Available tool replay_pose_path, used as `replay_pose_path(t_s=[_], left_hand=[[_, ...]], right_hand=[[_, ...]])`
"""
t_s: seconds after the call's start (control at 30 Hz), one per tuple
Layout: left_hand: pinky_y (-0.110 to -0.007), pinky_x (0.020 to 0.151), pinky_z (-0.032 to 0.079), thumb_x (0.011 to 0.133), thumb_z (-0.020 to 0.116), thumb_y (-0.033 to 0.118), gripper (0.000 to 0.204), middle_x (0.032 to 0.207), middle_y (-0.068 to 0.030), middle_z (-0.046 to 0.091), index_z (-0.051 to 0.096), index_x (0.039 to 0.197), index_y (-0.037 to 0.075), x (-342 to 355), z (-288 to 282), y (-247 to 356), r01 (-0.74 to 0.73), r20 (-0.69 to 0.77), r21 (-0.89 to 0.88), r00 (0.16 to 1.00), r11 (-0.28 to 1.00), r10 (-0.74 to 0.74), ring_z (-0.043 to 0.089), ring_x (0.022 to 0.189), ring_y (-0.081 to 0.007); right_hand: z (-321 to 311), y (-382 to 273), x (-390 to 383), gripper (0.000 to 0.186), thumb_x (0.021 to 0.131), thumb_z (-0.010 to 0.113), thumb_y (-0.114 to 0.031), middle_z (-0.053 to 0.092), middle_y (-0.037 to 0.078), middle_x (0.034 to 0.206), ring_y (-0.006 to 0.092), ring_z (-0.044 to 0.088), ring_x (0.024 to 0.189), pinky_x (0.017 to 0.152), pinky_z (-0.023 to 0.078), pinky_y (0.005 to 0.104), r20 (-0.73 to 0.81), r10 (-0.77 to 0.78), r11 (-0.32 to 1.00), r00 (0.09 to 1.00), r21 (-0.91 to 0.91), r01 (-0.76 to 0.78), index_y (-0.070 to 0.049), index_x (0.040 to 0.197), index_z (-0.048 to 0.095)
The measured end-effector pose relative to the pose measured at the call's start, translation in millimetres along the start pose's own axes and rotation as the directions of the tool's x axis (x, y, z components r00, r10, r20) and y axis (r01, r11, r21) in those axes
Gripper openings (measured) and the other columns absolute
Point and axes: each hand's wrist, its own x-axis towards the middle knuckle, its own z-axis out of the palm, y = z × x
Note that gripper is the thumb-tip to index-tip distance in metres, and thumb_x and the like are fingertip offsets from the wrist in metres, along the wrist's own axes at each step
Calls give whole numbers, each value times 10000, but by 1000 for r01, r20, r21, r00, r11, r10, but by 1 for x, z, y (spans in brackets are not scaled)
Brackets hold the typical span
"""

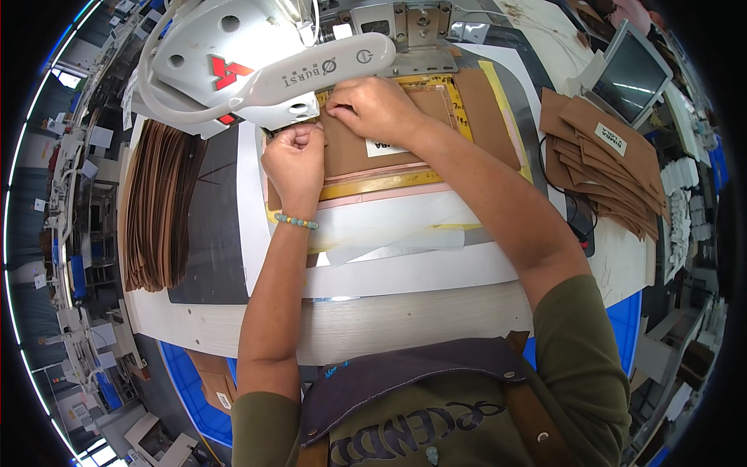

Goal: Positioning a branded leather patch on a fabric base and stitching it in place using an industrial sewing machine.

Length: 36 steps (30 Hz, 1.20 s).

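Under the head of a white sewing machine (280, 82), a flat brown panel (350, 156) lies within a yellow-edged template frame (373, 185). My left hand (294, 159), a beaded bracelet at its wrist, is closed in a fist at the panel's left edge, close to the needle area. My right hand (377, 113) rests over the panel's upper part, thumb and fingers pinched together. What either hand pinches, if anything, is too small or hidden to make out. A white label (381, 147) on the panel is partly covered by my right forearm. The machine head hides the needle.
A tall stack of brown pieces (159, 206) stands at the left. Loosely piled brown panels (607, 156) with a white label lie at the right, below a small screen (629, 74). Blue bins (183, 389) sit below the table's front edge (389, 331).
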Motion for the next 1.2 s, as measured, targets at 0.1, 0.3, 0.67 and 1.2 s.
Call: replay_pose_path(t_s=[0.1, 0.3, 0.67, 1.2], left_hand=[[-235, 656, 520, 897, 756, 115, 177, 760, -86, 753, 769, 926, -60, -2, -1, 2, 35, 2, -14, 999, 999, -35, 670, 679, -87], [-236, 654, 522, 896, 756, 115, 188, 764, -79, 756, 775, 965, -59, -4, -1, 1, 0, -30, -26, 1000, 1000, 0, 670, 680, -86], [-293, 636, 542, 834, 758, 141, 162, 727, -102, 750, 781, 861, -18, -4, -1, 0, -7, -66, -7, 998, 1000, 7, 695, 627, -160], [-246, 638, 527, 876, 759, 109, 151, 735, -72, 743, 778, 898, -40, -6, -5, 0, -8, -16, 22, 1000, 1000, 8, 672, 652, -94]], right_hand=[[0, 0, 0, 134, 881, 683, -187, 723, 60, 948, 296, 683, 914, 797, 560, 434, 8, 2, 1000, 1000, 0, -2, -91, 895, 776], [2, 1, 1, 114, 881, 714, -160, 738, 80, 914, 313, 698, 841, 747, 557, 416, -35, -40, 999, 999, 19, 41, -71, 910, 779], [1, -2, 3, 119, 877, 713, -153, 716, 90, 935, 313, 674, 891, 794, 549, 425, 16, -45, 999, 999, 7, 45, -66, 934, 771], [-75, -38, 20, 755, 1038, 377, -629, 688, 136, 851, 206, 580, 730, 710, 466, 337, -231, 105, 627, 967, 770, 116, 66, 1012, 670]])
